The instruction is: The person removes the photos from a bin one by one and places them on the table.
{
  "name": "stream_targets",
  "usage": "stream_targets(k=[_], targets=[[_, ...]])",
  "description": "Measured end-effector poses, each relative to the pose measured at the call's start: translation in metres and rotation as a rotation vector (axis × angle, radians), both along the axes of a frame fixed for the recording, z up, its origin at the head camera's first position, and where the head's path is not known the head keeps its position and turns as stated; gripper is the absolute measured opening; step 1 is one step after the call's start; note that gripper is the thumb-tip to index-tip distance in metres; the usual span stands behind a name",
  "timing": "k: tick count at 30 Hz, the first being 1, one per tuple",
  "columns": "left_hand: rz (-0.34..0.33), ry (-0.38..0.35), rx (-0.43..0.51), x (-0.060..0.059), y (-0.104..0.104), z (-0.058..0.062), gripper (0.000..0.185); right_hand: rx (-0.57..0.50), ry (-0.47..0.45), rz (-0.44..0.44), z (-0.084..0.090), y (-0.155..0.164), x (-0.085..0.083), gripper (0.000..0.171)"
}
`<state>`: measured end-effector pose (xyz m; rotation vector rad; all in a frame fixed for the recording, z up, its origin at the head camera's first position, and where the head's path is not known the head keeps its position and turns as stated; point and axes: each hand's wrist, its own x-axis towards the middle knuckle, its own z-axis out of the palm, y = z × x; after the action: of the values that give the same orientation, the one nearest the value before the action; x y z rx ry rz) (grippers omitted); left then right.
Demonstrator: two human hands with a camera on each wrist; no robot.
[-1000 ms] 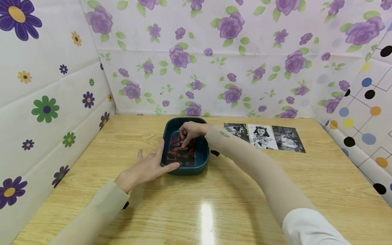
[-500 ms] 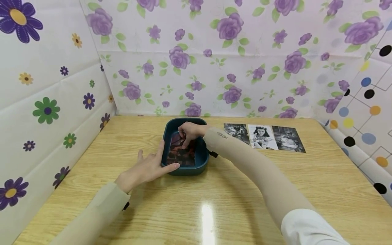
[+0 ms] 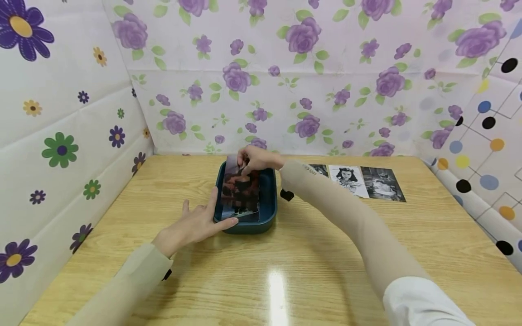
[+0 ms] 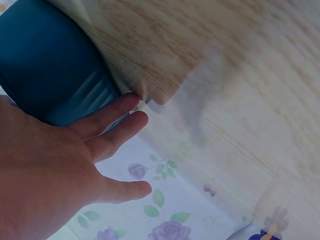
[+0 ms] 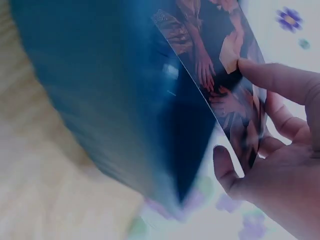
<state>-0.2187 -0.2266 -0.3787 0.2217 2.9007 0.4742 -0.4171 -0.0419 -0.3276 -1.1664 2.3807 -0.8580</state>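
A dark teal tray stands on the wooden table, toward the back. My right hand pinches the far edge of a dark colour photo and holds it tilted up out of the tray; the photo's near end still sits low in the tray. In the right wrist view, the photo lies between my thumb and fingers above the tray. My left hand rests flat against the tray's left near corner, fingers straight along the tray wall.
Three black-and-white photos lie in a row on the table to the right of the tray. Flowered panels wall in the table at the back and left, a dotted panel at the right.
My right hand has lifted the far end of the colour photo up from the tray's bottom. My left hand has stayed at the tray's corner.
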Motion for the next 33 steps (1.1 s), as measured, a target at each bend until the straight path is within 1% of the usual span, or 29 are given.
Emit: stream_targets(k=[3, 6, 8, 11, 15, 17, 19, 21, 26, 29, 32, 33], targets=[[0.004, -0.002, -0.011, 0.0, 0.001, -0.001, 0.113, -0.044, -0.013, -0.025, 0.023, 0.019, -0.006, 0.021], [0.01, 0.004, -0.015, 0.001, 0.002, -0.001, 0.114, -0.058, -0.019, -0.069, 0.042, 0.047, -0.015, 0.021], [0.011, 0.014, -0.018, 0.001, 0.002, -0.001, 0.114, -0.051, -0.003, -0.114, 0.052, 0.071, -0.021, 0.022], [0.013, 0.017, -0.025, 0.0, 0.002, -0.001, 0.114, -0.031, 0.027, -0.201, 0.06, 0.113, -0.03, 0.025], [0.016, 0.012, -0.034, -0.001, 0.001, -0.001, 0.115, 0.007, 0.034, -0.314, 0.062, 0.18, -0.037, 0.028], [0.016, 0.013, -0.035, -0.001, 0.001, -0.001, 0.114, 0.035, 0.02, -0.355, 0.062, 0.215, -0.039, 0.029], [0.018, 0.012, -0.033, -0.002, 0.001, 0.0, 0.114, 0.086, 0.028, -0.384, 0.063, 0.25, -0.039, 0.029], [0.021, 0.014, -0.033, -0.002, 0.001, 0.001, 0.114, 0.122, 0.032, -0.391, 0.061, 0.283, -0.039, 0.029], [0.02, 0.023, -0.035, -0.001, 0.001, 0.002, 0.114, 0.256, 0.089, -0.403, 0.053, 0.357, -0.031, 0.023], [0.016, 0.024, -0.03, -0.001, 0.002, 0.002, 0.114, 0.34, 0.091, -0.416, 0.047, 0.393, -0.023, 0.018], [0.015, 0.021, -0.028, 0.0, 0.003, 0.001, 0.114, 0.4, 0.104, -0.43, 0.038, 0.419, -0.015, 0.016], [0.014, 0.022, -0.028, 0.001, 0.003, 0.001, 0.114, 0.422, 0.128, -0.446, 0.034, 0.426, -0.012, 0.016]])
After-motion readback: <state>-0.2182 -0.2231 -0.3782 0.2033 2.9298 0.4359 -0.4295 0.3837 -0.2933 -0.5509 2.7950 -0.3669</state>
